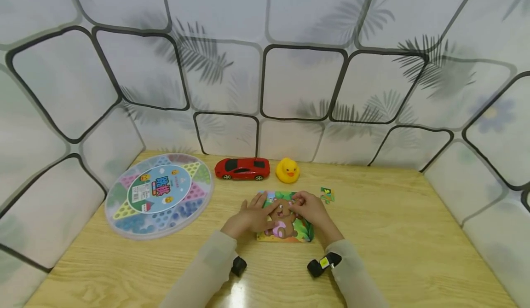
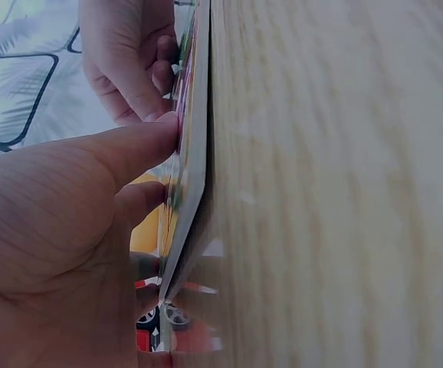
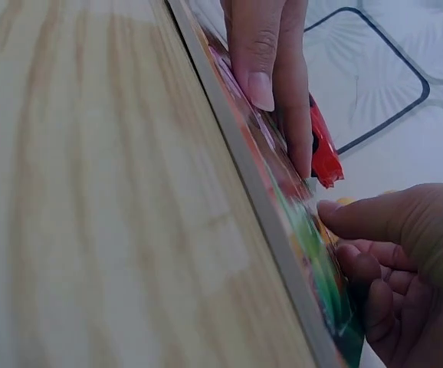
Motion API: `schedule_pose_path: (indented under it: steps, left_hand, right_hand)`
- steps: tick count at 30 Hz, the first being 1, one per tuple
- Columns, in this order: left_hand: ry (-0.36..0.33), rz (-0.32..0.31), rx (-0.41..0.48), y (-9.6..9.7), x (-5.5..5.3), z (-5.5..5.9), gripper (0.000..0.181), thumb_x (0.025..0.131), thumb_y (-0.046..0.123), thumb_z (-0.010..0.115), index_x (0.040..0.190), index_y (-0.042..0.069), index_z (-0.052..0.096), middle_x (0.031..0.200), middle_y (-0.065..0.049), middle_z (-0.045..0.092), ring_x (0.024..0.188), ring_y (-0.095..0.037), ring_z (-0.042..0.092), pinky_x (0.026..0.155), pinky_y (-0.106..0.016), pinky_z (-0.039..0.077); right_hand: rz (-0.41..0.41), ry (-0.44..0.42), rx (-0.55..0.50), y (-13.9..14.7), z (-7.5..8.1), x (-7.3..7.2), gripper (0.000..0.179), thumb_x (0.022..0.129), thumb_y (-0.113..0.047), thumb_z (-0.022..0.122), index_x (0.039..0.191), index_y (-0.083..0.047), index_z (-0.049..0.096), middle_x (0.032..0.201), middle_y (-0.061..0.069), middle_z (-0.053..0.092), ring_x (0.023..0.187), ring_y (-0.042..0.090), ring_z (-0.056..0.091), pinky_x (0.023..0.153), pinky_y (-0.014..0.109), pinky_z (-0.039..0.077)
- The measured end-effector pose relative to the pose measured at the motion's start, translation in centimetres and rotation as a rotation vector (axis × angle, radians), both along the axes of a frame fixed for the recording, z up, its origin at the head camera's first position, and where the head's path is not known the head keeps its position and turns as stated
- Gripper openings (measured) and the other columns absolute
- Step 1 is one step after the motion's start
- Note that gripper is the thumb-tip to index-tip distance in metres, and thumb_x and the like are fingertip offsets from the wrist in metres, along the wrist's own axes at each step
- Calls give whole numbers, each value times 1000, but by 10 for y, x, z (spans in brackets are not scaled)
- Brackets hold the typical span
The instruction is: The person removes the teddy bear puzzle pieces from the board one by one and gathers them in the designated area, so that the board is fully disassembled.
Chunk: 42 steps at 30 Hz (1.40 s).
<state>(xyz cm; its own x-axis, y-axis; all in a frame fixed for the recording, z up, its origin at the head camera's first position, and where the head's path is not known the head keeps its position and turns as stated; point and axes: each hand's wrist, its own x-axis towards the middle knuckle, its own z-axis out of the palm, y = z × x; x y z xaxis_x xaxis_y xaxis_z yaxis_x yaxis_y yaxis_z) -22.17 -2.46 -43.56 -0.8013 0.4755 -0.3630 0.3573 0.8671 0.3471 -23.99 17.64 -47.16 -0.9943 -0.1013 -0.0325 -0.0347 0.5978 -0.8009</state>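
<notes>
A jigsaw puzzle (image 1: 283, 229) with a brown bear on a green scene lies on the table, its near edge towards me. My left hand (image 1: 252, 217) rests on its left part, fingers outstretched, with the thumb (image 2: 149, 142) across the picture. Over the upper right part, my right hand (image 1: 312, 209) has its fingers curled, thumb and fingertips pinching at a puzzle piece, which the fingertips mostly hide. In the right wrist view the right thumb (image 3: 367, 217) sits right at the puzzle surface. A loose puzzle piece (image 1: 327, 195) lies just beyond the right hand.
A red toy car (image 1: 242, 168) and a yellow rubber duck (image 1: 287, 170) stand behind the puzzle. To the left lies a round Chinese checkers set (image 1: 159, 195) in clear plastic. A patterned fabric wall (image 1: 302, 82) borders the wooden table (image 1: 393, 234) at the back and sides.
</notes>
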Motion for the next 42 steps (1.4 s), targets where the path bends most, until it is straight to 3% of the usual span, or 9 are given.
schedule_pose_path:
  steps: [5,17,25,42]
  left_hand:
    - [1,-18,32,-3,-3,0,64,96,44,49,152,26,23,158,-14,2,145,-30,-1,111,-60,7]
    - [15,-109,117,-22,-15,-9,69,93,38,58,151,16,27,158,-12,8,145,-25,4,112,-54,12]
    - [22,-61,114,-24,-13,-5,76,90,41,61,150,10,27,158,-13,7,145,-27,6,113,-51,14]
    - [12,-63,127,-24,-13,-8,75,91,40,60,150,9,25,158,-14,6,145,-28,6,114,-51,12]
  right_hand:
    - [-5,8,99,-2,3,-2,23,83,-14,72,102,-5,63,68,0,55,54,10,51,51,24,41]
    - [7,5,117,-2,2,0,22,83,-13,72,102,-5,63,66,0,55,53,11,50,48,25,39]
    - [4,11,138,-3,3,-1,21,83,-14,72,101,-6,64,66,-1,55,53,11,49,48,23,37]
    - [23,-57,174,-6,12,1,29,82,-18,74,106,-6,61,68,1,54,55,12,47,51,25,37]
